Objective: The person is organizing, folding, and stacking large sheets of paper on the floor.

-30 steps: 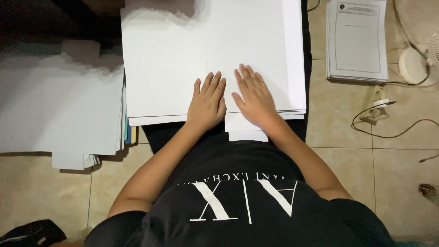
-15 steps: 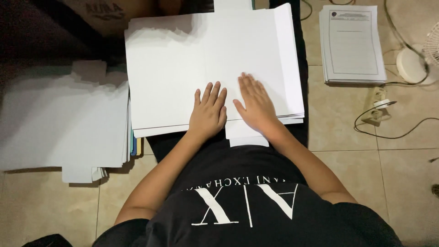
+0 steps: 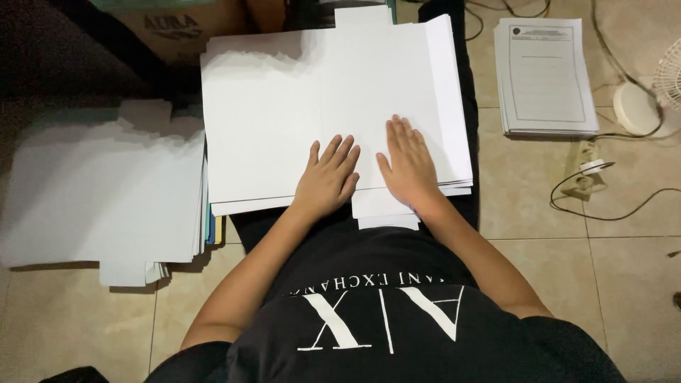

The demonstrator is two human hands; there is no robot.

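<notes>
A thick stack of large white paper sheets (image 3: pixel 298 99) lies on my lap in front of me. My left hand (image 3: pixel 328 177) rests flat on its near edge, fingers spread, palm down. Beside it my right hand (image 3: pixel 409 164) also lies flat on the top sheet, fingers together and pointing away from me. Neither hand grips anything. A few smaller sheets (image 3: pixel 379 213) stick out from under the stack's near edge below my right hand.
Another white paper pile (image 3: pixel 99 198) sits on the tiled floor at left, coloured sheets at its edge. A printed paper stack (image 3: pixel 545 74) lies at right, near a white fan base (image 3: pixel 638 106), a power strip (image 3: pixel 583 170) and black cables. A cardboard box (image 3: pixel 177 28) stands behind.
Both hands stay flat on the stack; the right hand has slid slightly forward. The view has shifted, showing more of the floor behind the stack.
</notes>
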